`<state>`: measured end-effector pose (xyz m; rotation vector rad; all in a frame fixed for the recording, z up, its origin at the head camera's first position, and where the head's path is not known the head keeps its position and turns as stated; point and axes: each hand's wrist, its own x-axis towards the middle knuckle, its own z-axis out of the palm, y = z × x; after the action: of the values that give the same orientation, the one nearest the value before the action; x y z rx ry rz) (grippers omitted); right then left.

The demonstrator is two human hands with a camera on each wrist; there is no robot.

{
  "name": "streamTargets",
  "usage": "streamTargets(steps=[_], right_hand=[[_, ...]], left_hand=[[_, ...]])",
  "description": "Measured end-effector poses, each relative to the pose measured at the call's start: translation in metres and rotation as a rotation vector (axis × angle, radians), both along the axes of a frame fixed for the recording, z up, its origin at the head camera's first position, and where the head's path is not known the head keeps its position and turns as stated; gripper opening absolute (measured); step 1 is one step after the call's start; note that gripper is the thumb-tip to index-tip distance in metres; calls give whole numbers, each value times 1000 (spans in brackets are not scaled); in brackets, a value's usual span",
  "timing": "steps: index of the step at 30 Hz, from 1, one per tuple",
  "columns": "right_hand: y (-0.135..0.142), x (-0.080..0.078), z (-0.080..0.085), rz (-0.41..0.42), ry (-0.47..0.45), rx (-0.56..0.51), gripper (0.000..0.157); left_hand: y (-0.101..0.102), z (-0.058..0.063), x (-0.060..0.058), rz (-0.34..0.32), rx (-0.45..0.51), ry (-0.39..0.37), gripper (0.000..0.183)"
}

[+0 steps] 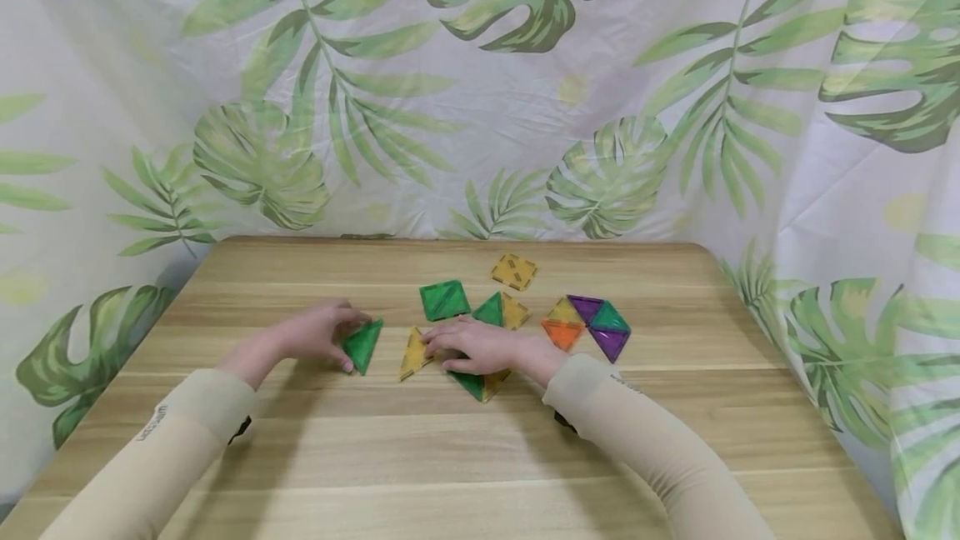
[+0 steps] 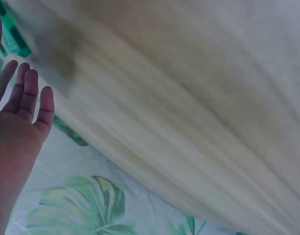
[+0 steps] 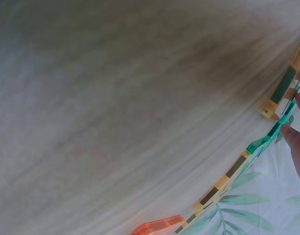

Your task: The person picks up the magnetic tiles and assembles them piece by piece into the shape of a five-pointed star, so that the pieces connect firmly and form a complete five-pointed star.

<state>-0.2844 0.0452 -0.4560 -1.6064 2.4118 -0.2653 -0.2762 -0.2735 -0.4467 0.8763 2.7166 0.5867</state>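
Observation:
In the head view my left hand pinches a green triangular magnetic tile, thumb near its lower corner and fingers near its upper edge. The tile's edge shows at the left wrist view's upper left. My right hand rests over several tiles with fingers loosely bent. Its fingertips touch the right side of a yellow triangular tile. Below the hand, a green triangular tile and a yellow one stick out partly covered. A green triangle and a yellow tile lie just beyond it.
A green square of two triangles lies behind the hands. Farther back is a yellow square. To the right sits a cluster with an orange triangle and purple triangles. A leaf-patterned cloth hangs behind the wooden table.

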Motion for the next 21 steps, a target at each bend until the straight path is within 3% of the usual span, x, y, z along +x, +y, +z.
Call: streamTargets(steps=[8, 21], right_hand=[[-2, 0, -2, -15, 1, 9, 38], [-17, 4, 2, -80, 12, 34, 40]], left_hand=[[11, -9, -1, -27, -12, 26, 81], [28, -8, -8, -70, -4, 1, 74]])
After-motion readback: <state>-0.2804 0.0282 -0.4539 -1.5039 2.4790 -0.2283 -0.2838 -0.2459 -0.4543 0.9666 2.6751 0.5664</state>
